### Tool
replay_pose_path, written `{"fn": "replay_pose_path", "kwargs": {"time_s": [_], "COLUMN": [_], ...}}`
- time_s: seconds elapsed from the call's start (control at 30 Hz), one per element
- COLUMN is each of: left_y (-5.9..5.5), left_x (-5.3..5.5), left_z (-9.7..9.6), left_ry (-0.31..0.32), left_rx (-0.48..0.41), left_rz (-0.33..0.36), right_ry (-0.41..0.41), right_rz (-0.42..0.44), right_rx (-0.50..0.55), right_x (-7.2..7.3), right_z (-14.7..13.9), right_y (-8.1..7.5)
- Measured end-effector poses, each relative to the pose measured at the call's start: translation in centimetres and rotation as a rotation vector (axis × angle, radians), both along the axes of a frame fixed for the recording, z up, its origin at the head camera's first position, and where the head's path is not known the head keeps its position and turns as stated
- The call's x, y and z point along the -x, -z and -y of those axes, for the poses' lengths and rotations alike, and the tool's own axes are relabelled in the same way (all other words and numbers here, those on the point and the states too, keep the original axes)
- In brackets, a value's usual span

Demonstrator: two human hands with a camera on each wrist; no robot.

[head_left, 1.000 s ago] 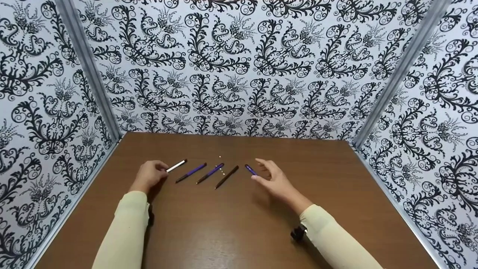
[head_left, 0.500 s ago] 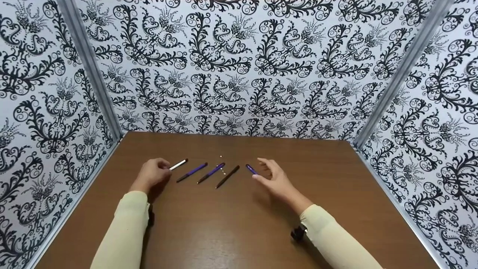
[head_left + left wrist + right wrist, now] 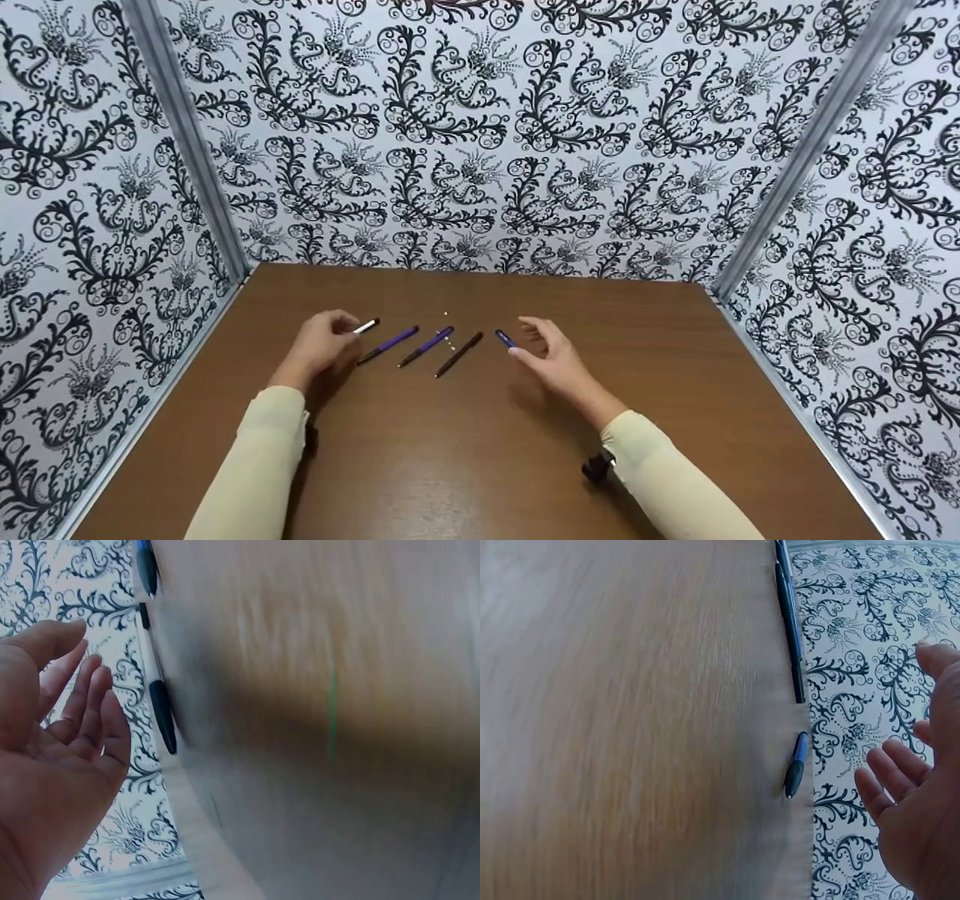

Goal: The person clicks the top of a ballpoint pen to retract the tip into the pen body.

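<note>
A white pen (image 3: 367,326) with a dark grip lies on the table, partly hidden in the head view by my left hand (image 3: 326,341). In the left wrist view that hand's relaxed fingers (image 3: 90,701) hold nothing and stay apart from the white pen (image 3: 154,667). To its right lie a purple pen (image 3: 390,343), a second purple pen (image 3: 426,346) and a black pen (image 3: 458,355), all slanted alike. A blue pen (image 3: 504,338) slants the other way beside my right hand (image 3: 551,356), whose fingers are loosely bent around nothing.
Small white specks (image 3: 448,341) show on the brown table (image 3: 450,450) near the middle pens. Patterned walls (image 3: 480,150) enclose the table at the back and both sides. Dark devices sit under both wrists, one being the right wrist camera (image 3: 598,466).
My left hand has moved right and slightly away from me, covering more of the white pen and the near tip of the first purple pen. The right hand has stayed nearly still.
</note>
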State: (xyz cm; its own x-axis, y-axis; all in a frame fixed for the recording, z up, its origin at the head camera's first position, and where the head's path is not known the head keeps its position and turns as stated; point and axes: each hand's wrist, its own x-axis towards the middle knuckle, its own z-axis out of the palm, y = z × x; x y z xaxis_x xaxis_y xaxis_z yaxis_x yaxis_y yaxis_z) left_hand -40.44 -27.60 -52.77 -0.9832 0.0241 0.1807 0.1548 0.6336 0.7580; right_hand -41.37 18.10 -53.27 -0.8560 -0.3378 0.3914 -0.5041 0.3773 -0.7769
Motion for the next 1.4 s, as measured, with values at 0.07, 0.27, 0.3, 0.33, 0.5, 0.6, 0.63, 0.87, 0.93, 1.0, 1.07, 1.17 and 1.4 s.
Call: {"fn": "replay_pose_path", "kwargs": {"time_s": [0.07, 0.27, 0.3, 0.33, 0.5, 0.6, 0.63, 0.87, 0.93, 1.0, 1.07, 1.17, 1.4], "left_y": [-0.2, -0.6, -0.6, -0.5, -0.6, -0.8, -0.8, -0.9, -0.9, -0.9, -0.9, -0.8, -0.7], "left_x": [-0.1, -0.4, -0.3, -0.3, -0.3, -0.4, -0.4, -0.4, -0.4, -0.4, -0.5, -0.6, -0.7], "left_z": [-0.5, -2.2, -2.5, -2.7, -3.7, -4.1, -4.2, -4.8, -5.0, -5.1, -5.2, -5.4, -5.5], "left_ry": [0.008, 0.03, 0.035, 0.039, 0.064, 0.077, 0.081, 0.097, 0.104, 0.107, 0.112, 0.118, 0.131], "left_rx": [-0.014, -0.056, -0.059, -0.064, -0.083, -0.094, -0.095, -0.077, -0.071, -0.064, -0.053, -0.028, 0.019], "left_rz": [-0.003, -0.002, -0.002, -0.002, -0.015, -0.017, -0.02, -0.02, -0.023, -0.026, -0.033, -0.042, -0.061], "right_ry": [0.004, 0.031, 0.035, 0.039, 0.042, 0.041, 0.039, 0.041, 0.051, 0.062, 0.071, 0.075, 0.097], "right_rz": [0.008, 0.036, 0.042, 0.047, 0.083, 0.097, 0.097, 0.079, 0.093, 0.106, 0.119, 0.128, 0.165], "right_rx": [0.02, 0.092, 0.108, 0.122, 0.172, 0.176, 0.176, 0.193, 0.203, 0.217, 0.243, 0.291, 0.349], "right_x": [0.1, 0.2, 0.2, 0.3, 0.7, 1.1, 1.2, 1.8, 2.0, 2.2, 2.3, 2.7, 3.2], "right_z": [0.1, 0.7, 0.9, 1.0, 1.9, 2.4, 2.6, 4.0, 4.4, 4.8, 5.2, 5.8, 6.9], "right_y": [0.1, 0.2, 0.2, 0.2, 0.1, 0.1, 0.1, 0.2, 0.2, 0.2, 0.2, 0.4, 0.6]}}
